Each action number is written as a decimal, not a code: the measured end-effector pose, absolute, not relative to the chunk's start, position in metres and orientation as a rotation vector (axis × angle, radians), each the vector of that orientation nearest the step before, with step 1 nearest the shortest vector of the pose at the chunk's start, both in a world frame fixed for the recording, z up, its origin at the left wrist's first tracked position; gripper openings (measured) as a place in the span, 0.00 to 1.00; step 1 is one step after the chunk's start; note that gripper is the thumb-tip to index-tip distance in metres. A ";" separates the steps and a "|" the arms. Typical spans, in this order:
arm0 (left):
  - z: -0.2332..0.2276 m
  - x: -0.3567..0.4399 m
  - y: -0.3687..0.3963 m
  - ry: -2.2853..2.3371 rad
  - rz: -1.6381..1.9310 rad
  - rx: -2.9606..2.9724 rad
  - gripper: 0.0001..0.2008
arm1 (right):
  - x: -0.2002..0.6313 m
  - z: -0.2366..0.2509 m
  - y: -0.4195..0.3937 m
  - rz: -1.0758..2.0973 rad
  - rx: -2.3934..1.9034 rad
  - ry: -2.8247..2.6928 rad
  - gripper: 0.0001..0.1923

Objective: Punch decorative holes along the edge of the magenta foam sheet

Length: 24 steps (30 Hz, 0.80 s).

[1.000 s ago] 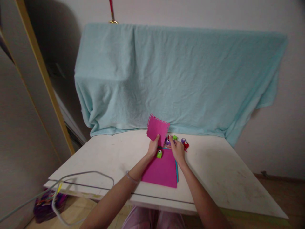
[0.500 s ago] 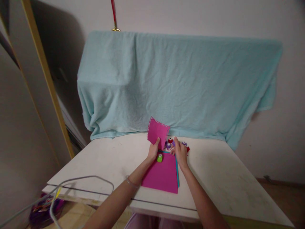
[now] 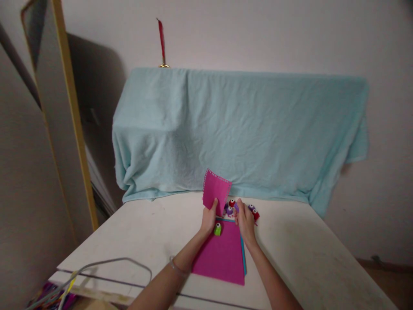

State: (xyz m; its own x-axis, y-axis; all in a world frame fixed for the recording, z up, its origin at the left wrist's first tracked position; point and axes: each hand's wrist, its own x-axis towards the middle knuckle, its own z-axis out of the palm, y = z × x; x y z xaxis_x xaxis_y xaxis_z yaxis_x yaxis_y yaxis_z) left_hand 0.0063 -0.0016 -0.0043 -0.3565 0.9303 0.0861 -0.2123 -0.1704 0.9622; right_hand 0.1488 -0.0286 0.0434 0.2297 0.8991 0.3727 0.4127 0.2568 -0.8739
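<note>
On the white table (image 3: 135, 241), near its far edge, the left hand (image 3: 209, 219) pinches a small pink card (image 3: 215, 191) by its lower edge, thumb in front and fingers behind, so that the card stands up off the surface with its scalloped, dotted border facing the camera, probably to keep that edge in plain sight. Just beside it the right hand (image 3: 245, 221) reaches into a cluster of little craft punches (image 3: 240, 209) (red, purple and one more red at the right); its fingers are curled over them, but whether they close on one I cannot tell, since the hand hides the contact. A single green punch (image 3: 217, 229) sits apart from the rest on the large pink sheet (image 3: 222, 256), between the two hands, close enough for either to take. That sheet lies flat on a blue sheet (image 3: 244, 260), of which only a thin strip shows along the right side. Behind everything a pale blue cloth (image 3: 245, 129) is draped over something bulky against the wall, and a grey cable (image 3: 112, 263) loops across the near left corner of the table.
</note>
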 end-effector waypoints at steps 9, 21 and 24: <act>-0.005 0.002 0.000 1.222 1.765 0.852 0.26 | 0.153 0.049 -0.028 0.561 -1.363 -1.388 0.36; -0.007 0.003 0.000 1.224 1.660 0.812 0.34 | 0.156 0.053 -0.028 0.526 -1.362 -1.324 0.35; -0.007 0.004 0.000 1.228 1.631 0.777 0.35 | 0.159 0.049 -0.025 0.470 -1.364 -1.369 0.34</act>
